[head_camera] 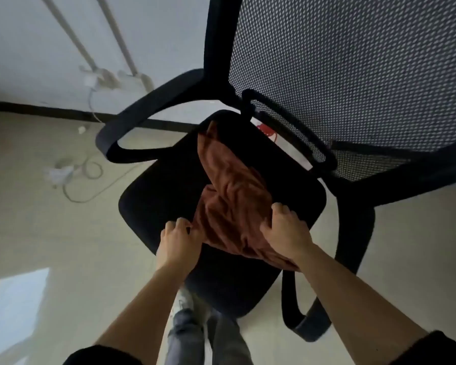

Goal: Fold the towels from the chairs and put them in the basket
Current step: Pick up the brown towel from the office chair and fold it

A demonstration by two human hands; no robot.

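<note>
both hands, left hand (178, 239) and right hand (287, 230), pinch the crumpled towel (232, 204) on the chair (163, 191); folding not begun, no basket in view

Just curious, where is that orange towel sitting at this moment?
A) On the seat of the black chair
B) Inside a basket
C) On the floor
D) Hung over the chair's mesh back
A: the orange towel lies crumpled on the black chair's seat, where the left hand and the right hand grip its near edge.
</note>
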